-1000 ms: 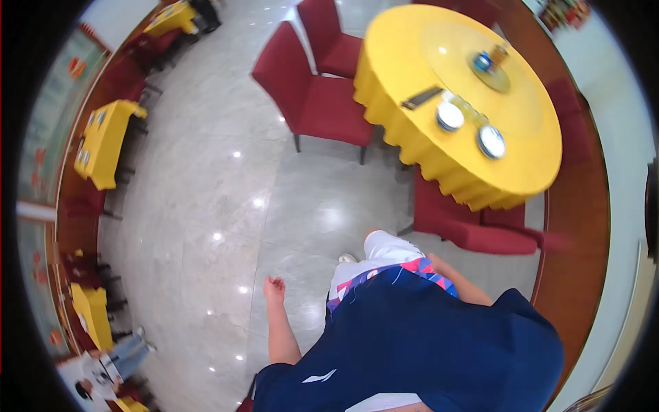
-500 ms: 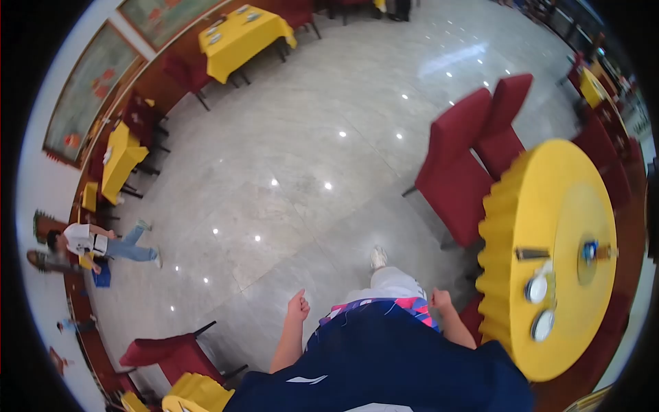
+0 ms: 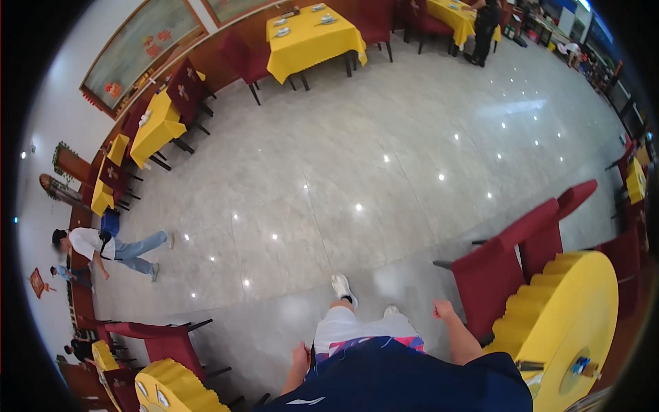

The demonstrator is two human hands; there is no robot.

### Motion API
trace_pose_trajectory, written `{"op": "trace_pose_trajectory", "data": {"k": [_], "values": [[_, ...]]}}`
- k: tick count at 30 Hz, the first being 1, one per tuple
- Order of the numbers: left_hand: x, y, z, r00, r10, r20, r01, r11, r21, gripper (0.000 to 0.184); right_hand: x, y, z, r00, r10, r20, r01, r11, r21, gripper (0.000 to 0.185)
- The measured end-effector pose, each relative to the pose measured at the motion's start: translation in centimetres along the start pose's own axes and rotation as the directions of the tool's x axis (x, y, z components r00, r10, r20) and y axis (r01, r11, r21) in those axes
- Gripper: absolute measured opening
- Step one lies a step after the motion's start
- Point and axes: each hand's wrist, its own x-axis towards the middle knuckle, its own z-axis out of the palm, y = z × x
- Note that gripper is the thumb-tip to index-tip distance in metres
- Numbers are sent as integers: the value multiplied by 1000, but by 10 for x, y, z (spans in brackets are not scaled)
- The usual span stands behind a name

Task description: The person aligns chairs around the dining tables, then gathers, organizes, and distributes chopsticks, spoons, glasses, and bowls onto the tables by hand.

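Note:
Beside the white shorts (image 3: 343,323), my left hand (image 3: 301,356) hangs low with its fingers curled in; nothing shows in it. My right hand (image 3: 443,309) is raised out to the side, loosely closed, with nothing visible in it. It is nearest to a red chair (image 3: 486,285) but apart from it. To the right stands a round table with a yellow cloth (image 3: 570,329), bearing dark chopsticks (image 3: 528,366) and a small blue item (image 3: 582,364) on its turntable. One white shoe (image 3: 342,288) is forward on the grey tiled floor.
Yellow-covered tables (image 3: 312,44) with red chairs line the far wall. At the left, a person in a white top (image 3: 88,242) walks near a blue bin (image 3: 110,222). Another person in dark clothes (image 3: 486,31) stands at the back. A round yellow table (image 3: 175,384) is at the lower left.
The view has swung right, from the side tables towards the open floor. The round table has shifted to the lower right. My feet have stepped, and my right hand has moved outward from my body.

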Motion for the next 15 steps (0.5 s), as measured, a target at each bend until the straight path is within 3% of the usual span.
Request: {"op": "trace_pose_trajectory", "data": {"k": [2, 4, 8, 11, 15], "values": [[25, 21, 2, 999, -8, -40, 8, 1000, 21, 40, 33, -49, 17, 1000, -9, 9, 9, 997, -77, 36], [49, 38, -2, 994, 89, -58, -86, 995, 52, 42, 66, -83, 37, 997, -73, -5, 72, 988, -139, 40], [140, 98, -15, 994, -110, -28, 102, 976, -194, 39, 102, -184, 101, 994, -97, -57, 91, 990, -112, 32], [192, 178, -13, 983, -185, -16, 173, 944, -282, 34, 105, -266, 160, 999, -22, 25, 25, 994, -108, 23], [265, 301, 4, 997, 49, 67, -45, 998, -54, 24, 106, -338, 198, 999, -18, 43, 22, 995, -93, 20]]}}
